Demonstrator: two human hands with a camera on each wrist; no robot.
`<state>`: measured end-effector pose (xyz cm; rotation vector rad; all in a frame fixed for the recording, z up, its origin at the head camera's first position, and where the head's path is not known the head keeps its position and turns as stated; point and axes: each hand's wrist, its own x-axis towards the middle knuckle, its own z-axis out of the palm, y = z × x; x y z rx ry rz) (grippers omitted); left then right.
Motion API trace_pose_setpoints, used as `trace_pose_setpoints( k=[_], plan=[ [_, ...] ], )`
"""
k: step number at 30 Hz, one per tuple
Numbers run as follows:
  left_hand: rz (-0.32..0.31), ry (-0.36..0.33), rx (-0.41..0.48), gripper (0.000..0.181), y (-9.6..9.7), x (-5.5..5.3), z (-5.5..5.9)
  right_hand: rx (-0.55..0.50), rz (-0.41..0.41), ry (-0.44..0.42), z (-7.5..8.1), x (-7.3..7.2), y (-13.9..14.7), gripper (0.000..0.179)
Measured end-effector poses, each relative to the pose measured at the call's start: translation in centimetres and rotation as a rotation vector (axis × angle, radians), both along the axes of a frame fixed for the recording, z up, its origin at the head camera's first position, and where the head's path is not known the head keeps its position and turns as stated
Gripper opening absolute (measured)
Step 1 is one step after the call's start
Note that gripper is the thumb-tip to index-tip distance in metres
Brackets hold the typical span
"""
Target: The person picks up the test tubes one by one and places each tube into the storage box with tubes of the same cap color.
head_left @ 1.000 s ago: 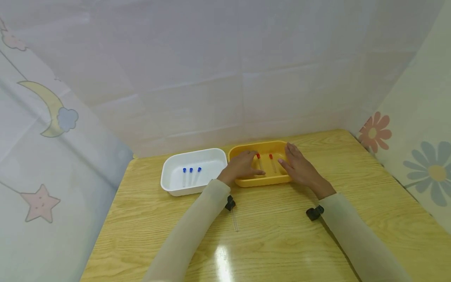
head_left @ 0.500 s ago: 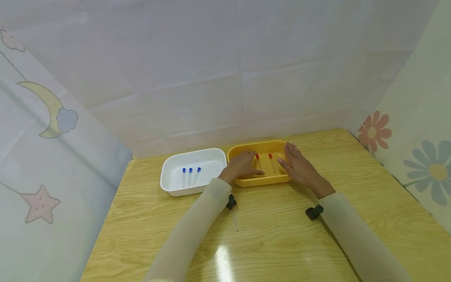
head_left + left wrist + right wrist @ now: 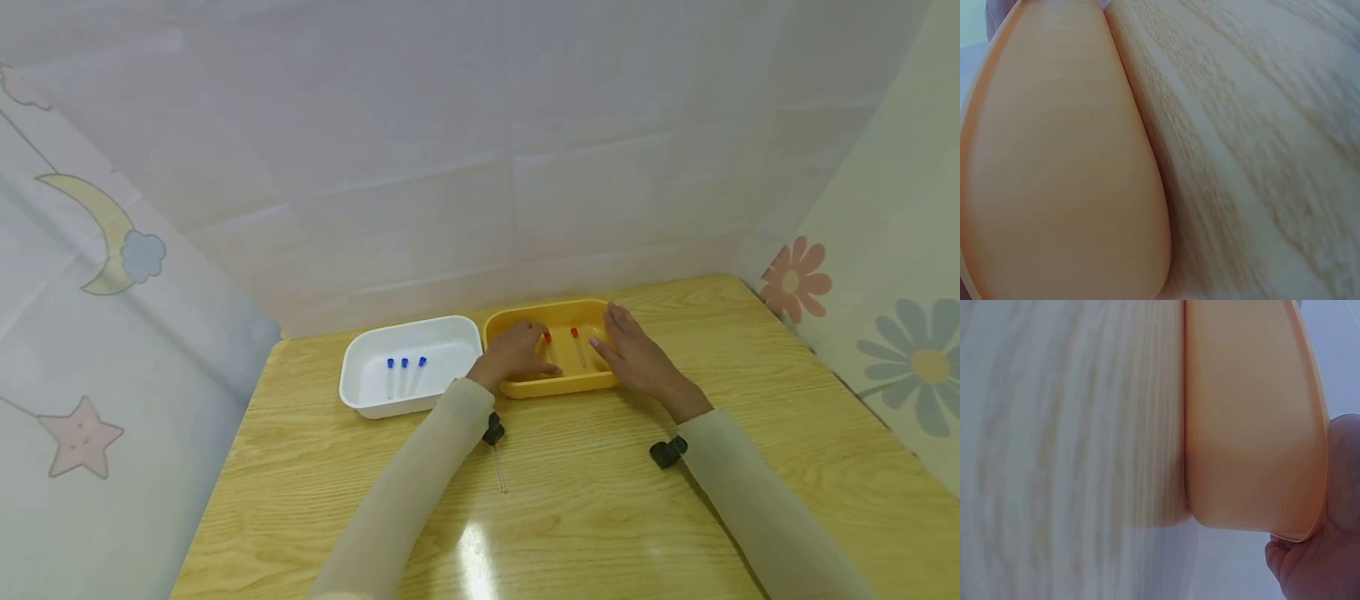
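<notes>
The yellow tray (image 3: 566, 384) stands at the back of the table and holds tubes with red caps (image 3: 575, 332). My left hand (image 3: 516, 352) reaches over its left part, with the index finger by one red cap and the thumb apart, low near that tube's other end. Whether it touches the tube is unclear. At the tray's right end, my right hand (image 3: 641, 354) holds the rim, thumb on the inner side and fingers on the outer side. The right wrist view shows that hand (image 3: 1319, 556) around the tray's edge.
Left of the yellow tray, a white tray (image 3: 390, 408) holds several blue-capped tubes (image 3: 405, 363). One clear tube (image 3: 500, 471) lies on the wooden table (image 3: 585, 517), its upper end hidden by the left wrist camera (image 3: 493, 429). A pale cloth wall (image 3: 420, 208) rises behind.
Both hands stay almost where they were around the yellow tray. The whole view shifts very slightly; the tubes and trays keep their places.
</notes>
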<state>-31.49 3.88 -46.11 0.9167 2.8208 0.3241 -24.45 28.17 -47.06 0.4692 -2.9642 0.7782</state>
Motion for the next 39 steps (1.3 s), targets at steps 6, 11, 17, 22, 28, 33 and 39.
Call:
trace_pose_setpoints(
  k=[6,11,17,22,28,33,39],
  plan=[
    [-0.015,0.033,-0.075,0.082,0.16,-0.02,-0.08,-0.006,0.007,0.006,-0.11,-0.11,0.08,0.080],
    [-0.020,0.053,-0.124,0.086,0.31,0.18,0.05,-0.014,0.012,0.006,-0.10,-0.10,0.10,0.080],
    [-0.020,0.068,-0.158,0.087,0.34,0.19,-0.14,-0.019,0.014,-0.008,-0.18,-0.15,0.06,0.080],
    [-0.017,0.064,-0.152,0.086,0.40,0.15,-0.10,-0.011,0.013,-0.010,-0.16,-0.21,0.07,0.081],
    [-0.022,0.040,-0.122,0.088,0.22,0.27,0.24,-0.010,0.012,-0.011,-0.18,-0.18,0.03,0.080],
    [-0.023,0.035,-0.106,0.091,0.10,0.29,0.41,-0.006,0.008,-0.009,-0.20,-0.23,0.05,0.079],
    [-0.021,0.031,-0.075,0.092,0.10,0.20,0.14,-0.004,0.005,-0.007,-0.16,-0.14,0.21,0.079]
  ],
)
